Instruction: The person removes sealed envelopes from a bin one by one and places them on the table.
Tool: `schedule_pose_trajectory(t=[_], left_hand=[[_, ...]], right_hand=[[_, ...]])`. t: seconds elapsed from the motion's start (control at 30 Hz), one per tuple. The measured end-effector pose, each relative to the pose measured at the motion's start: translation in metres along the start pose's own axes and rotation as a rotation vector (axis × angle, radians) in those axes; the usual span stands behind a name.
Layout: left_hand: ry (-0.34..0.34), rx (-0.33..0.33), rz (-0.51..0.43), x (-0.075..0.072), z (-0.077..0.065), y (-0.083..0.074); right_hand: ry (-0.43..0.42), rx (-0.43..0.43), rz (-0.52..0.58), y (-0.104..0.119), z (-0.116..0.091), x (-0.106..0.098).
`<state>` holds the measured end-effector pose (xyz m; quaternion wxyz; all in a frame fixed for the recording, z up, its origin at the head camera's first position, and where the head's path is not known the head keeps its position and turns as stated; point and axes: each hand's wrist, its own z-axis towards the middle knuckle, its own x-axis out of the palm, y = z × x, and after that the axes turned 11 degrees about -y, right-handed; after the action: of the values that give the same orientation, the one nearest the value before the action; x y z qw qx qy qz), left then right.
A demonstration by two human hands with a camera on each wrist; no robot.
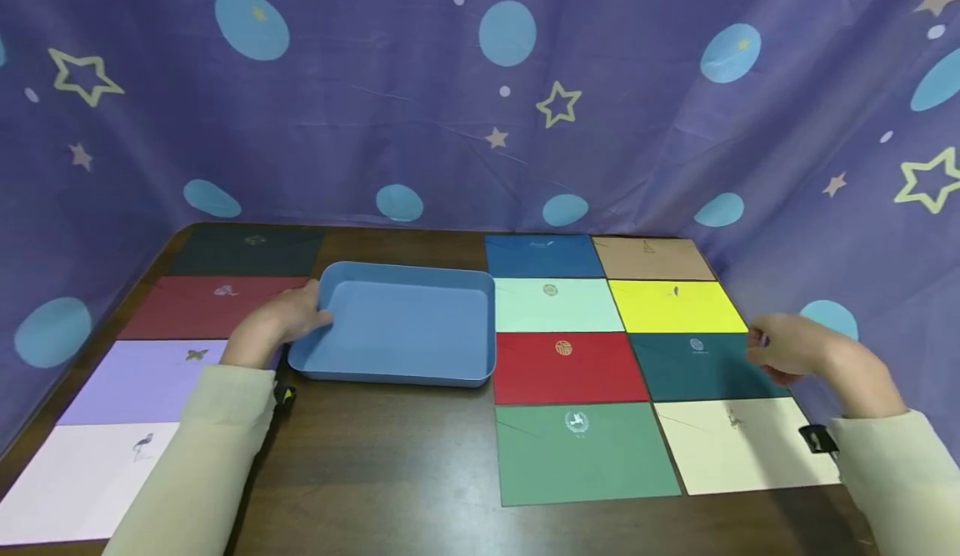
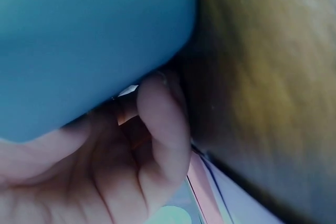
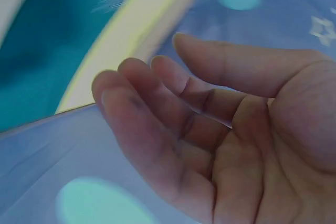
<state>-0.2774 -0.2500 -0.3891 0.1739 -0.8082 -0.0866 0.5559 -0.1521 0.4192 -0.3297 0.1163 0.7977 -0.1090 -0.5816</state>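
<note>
My left hand [image 1: 288, 318] grips the left side of a blue rectangular tray [image 1: 412, 331], thumb over the rim. In the left wrist view, fingers [image 2: 163, 124] curl along the outside of the tray's wall [image 2: 94, 51]. The tray lies on the brown table between two groups of flat coloured cards. My right hand [image 1: 791, 346] hovers at the right edge of a dark teal card [image 1: 697, 368] bearing a small pale emblem. In the right wrist view, that hand [image 3: 210, 124] has loosely bent fingers, with nothing held.
On the right lie more cards, including red [image 1: 566, 373], yellow [image 1: 675, 306], green [image 1: 585, 460] and cream [image 1: 742, 448]. Dark green [image 1: 240, 252], maroon [image 1: 176, 310], lilac [image 1: 142, 381] and pale pink [image 1: 78, 477] cards lie left. A purple starry curtain [image 1: 450, 81] encloses the table [image 1: 390, 473].
</note>
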Motion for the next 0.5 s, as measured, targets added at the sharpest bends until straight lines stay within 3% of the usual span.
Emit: schedule_pose_trajectory(t=[0.2, 0.5], left_hand=[[-0.018, 0.005, 0.026, -0.003, -0.003, 0.0], [-0.023, -0.026, 0.079, -0.006, -0.007, -0.007]], right_hand=[[-0.145, -0.1, -0.03, 0.048, 0.005, -0.004], [-0.233, -0.152, 0.019, 0.089, 0.009, 0.002]])
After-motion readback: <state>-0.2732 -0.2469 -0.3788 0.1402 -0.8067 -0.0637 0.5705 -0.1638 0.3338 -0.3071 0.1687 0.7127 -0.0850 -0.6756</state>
